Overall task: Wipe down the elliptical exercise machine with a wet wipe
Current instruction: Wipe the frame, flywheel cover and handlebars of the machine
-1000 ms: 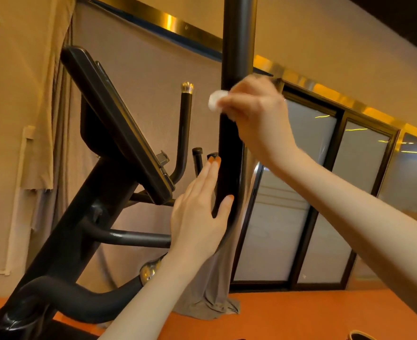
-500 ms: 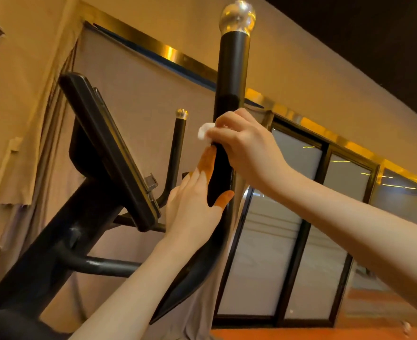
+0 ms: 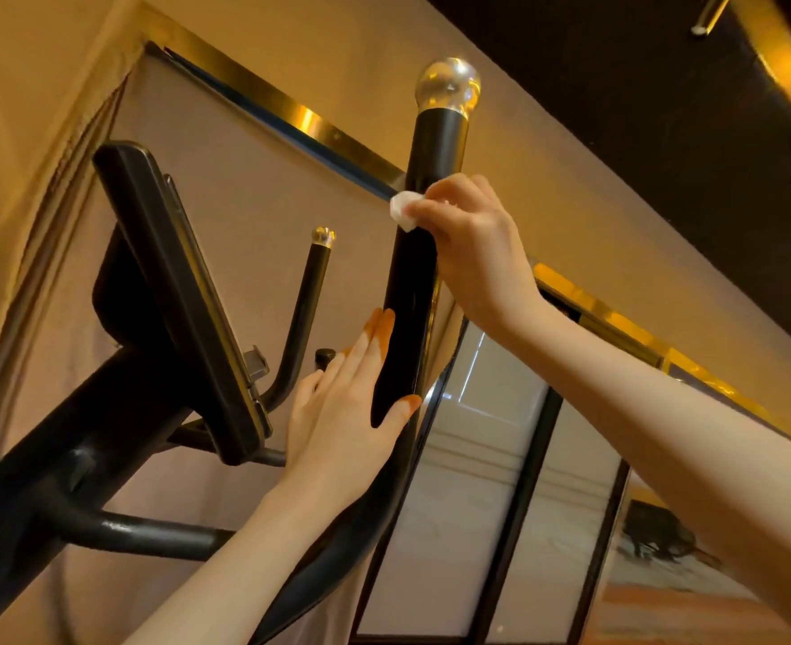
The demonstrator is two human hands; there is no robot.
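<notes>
The black elliptical machine fills the left and centre. Its near upright handlebar (image 3: pixel 412 290) rises to a silver ball cap (image 3: pixel 447 87). My right hand (image 3: pixel 472 244) grips a small white wet wipe (image 3: pixel 404 210) and presses it against the upper part of this handlebar, below the cap. My left hand (image 3: pixel 347 407) lies lower on the same bar with fingers straight along its left side and the thumb across the front. The console (image 3: pixel 184 295) stands tilted at the left, and a second handlebar (image 3: pixel 307 300) with a silver cap rises behind it.
The machine's thick black frame tubes (image 3: pixel 58 463) run across the lower left. A grey curtain (image 3: pixel 254 188) hangs behind. Glass panels in dark frames (image 3: pixel 519 495) stand at the right, under a gold trim (image 3: pixel 300 116) and a dark ceiling.
My view has tilted upward, bringing the handlebar's silver cap into sight. My right hand with the wipe has slid up the bar; my left hand has followed a little higher along it.
</notes>
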